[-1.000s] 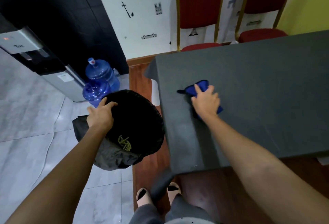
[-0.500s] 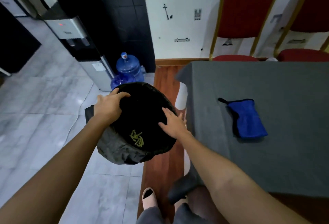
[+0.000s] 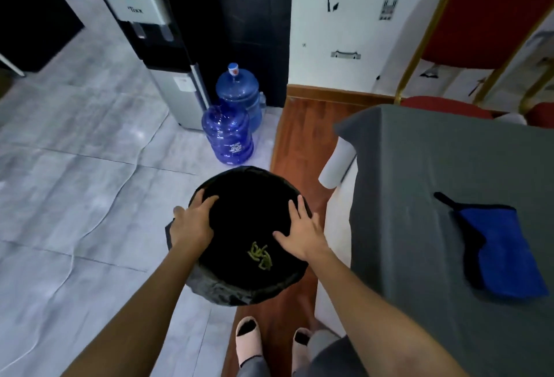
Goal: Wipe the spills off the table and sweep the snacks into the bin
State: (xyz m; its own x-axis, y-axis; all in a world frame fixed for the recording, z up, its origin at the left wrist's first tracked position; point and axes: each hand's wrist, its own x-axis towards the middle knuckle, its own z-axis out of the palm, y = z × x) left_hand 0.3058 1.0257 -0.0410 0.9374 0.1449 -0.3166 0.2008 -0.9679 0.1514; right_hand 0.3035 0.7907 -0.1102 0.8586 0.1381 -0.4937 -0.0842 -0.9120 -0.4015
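Note:
The round bin, lined with a black bag, is below me between floor tiles and table. Greenish snack pieces lie inside it. My left hand grips the bin's left rim. My right hand rests on its right rim, fingers spread over the edge. The blue cloth with black trim lies alone on the grey-covered table, at the right, apart from both hands.
Two blue water jugs stand on the floor just beyond the bin, beside a water dispenser. Red chairs with gold frames stand behind the table. My slippered feet are on the wooden floor strip.
My right hand let go of the blue cloth on the table and moved left onto the bin's rim. The bin now sits lower and both hands are on it.

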